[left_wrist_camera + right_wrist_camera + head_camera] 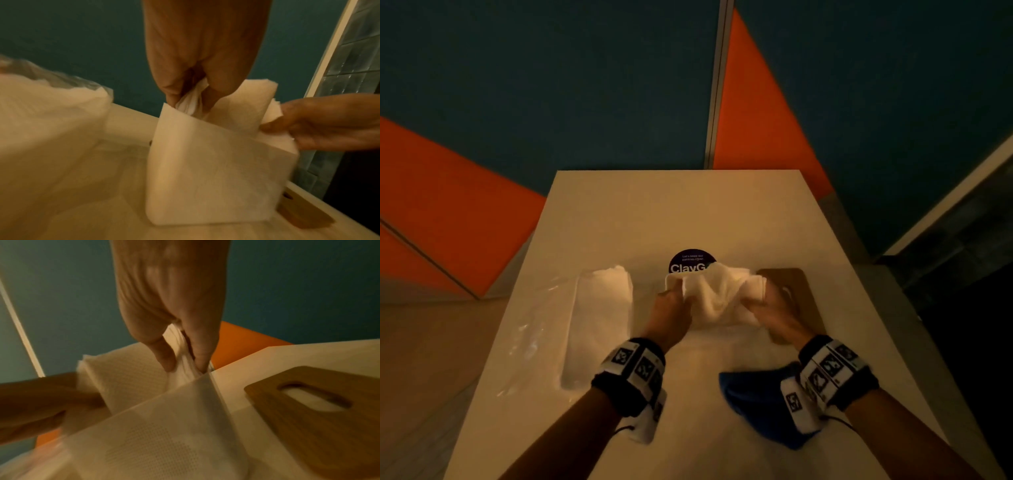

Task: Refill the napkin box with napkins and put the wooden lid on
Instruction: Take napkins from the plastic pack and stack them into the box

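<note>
A white translucent napkin box stands mid-table, its side wall large in the left wrist view and the right wrist view. A crumpled stack of white napkins sticks out of its open top. My left hand pinches the napkins' left end down inside the box rim. My right hand pinches their right end at the opposite corner. The wooden lid with an oval slot lies flat on the table just right of the box.
An opened plastic pack of napkins lies left of the box. A blue cloth sits under my right wrist. A round purple sticker lies behind the box. Table edges run close on both sides, against a teal and orange wall.
</note>
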The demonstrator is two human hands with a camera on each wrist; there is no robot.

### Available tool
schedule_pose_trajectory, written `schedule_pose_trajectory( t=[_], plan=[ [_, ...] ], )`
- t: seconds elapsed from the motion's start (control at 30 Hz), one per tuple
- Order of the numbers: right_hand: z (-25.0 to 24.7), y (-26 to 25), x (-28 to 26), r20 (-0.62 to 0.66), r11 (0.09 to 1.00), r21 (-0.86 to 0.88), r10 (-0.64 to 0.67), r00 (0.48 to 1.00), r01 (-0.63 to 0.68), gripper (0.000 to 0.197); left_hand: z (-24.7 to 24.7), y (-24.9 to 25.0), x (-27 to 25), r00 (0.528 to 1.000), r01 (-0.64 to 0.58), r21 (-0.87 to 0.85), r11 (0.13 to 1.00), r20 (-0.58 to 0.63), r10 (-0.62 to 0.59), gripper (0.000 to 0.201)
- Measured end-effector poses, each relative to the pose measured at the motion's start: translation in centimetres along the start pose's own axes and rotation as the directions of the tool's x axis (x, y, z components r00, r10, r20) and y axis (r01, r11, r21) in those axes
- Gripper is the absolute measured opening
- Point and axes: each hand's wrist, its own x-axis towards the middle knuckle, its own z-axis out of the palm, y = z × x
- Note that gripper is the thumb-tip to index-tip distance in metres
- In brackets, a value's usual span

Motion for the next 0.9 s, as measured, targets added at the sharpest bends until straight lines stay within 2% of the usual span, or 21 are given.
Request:
schedule_pose_trajectory(
  t=[0.13, 0.27, 0.37, 0.43, 0.47, 0.53, 0.57, 0.67, 0.77, 0.83, 0.9],
  plan=[
    [1.1, 0.0, -1.0, -0.011, 0.999, 0.045, 0.018, 1.0, -0.018, 0.054, -2.7, -0.9, 0.2, 0.999, 0.044, -0.075, 0.996, 0.027, -0.042, 0.045],
    [0.2, -0.5, -0.4, -0.078, 0.997, 0.072, -0.024, 0.997, 0.029, 0.04, -4.3, -1.3, -0.7, 0.994, 0.084, -0.257, 0.963, -0.05, -0.101, 0.056],
    [-0.3, -0.8, 0.4, -0.069, 0.997, 0.07, -0.03, 0.997, 0.035, 0.033, -4.4, -1.6, -0.7, 0.996, 0.03, -0.274, 0.961, -0.073, -0.052, 0.062],
    [-0.1, -1.2, 0.9, -0.016, 1.0, 0.007, -0.029, 0.999, 0.029, 0.034, -3.9, -1.9, -0.5, 0.998, -0.003, -0.185, 0.983, -0.058, -0.008, 0.06],
    [0.1, -1.4, 1.1, 0.017, 0.999, -0.024, -0.034, 0.999, 0.035, 0.036, -3.6, -1.9, -0.6, 0.999, -0.006, -0.111, 0.994, -0.049, 0.001, 0.052],
    [0.9, -1.9, 1.6, 0.067, 0.993, -0.114, -0.036, 0.997, 0.043, 0.04, -3.3, -1.5, -1.0, 0.999, 0.036, 0.063, 0.997, -0.012, -0.035, 0.038],
    [1.4, -2.0, 1.9, 0.077, 0.982, -0.18, -0.04, 0.996, 0.054, 0.041, -3.0, -1.3, -1.0, 0.998, 0.061, 0.153, 0.986, 0.002, -0.062, 0.041],
    [2.9, -1.8, 2.9, 0.068, 0.912, -0.395, -0.092, 0.993, 0.112, 0.04, -2.0, -0.9, -0.6, 0.998, 0.048, 0.453, 0.89, 0.011, -0.06, 0.052],
    [3.7, -2.1, 2.8, 0.086, 0.81, -0.566, -0.13, 0.988, 0.156, 0.039, -0.9, -1.1, 0.0, 0.996, -0.025, 0.68, 0.733, 0.079, -0.04, 0.042],
    [4.1, -2.3, 2.7, 0.101, 0.732, -0.66, -0.138, 0.985, 0.17, 0.039, -0.6, -1.1, 0.2, 0.991, -0.07, 0.753, 0.654, 0.127, -0.04, 0.032],
    [4.4, -2.5, 2.7, 0.106, 0.669, -0.721, -0.153, 0.983, 0.182, 0.038, -0.9, -0.8, 0.1, 0.99, -0.078, 0.764, 0.641, 0.135, -0.04, 0.026]
  ],
)
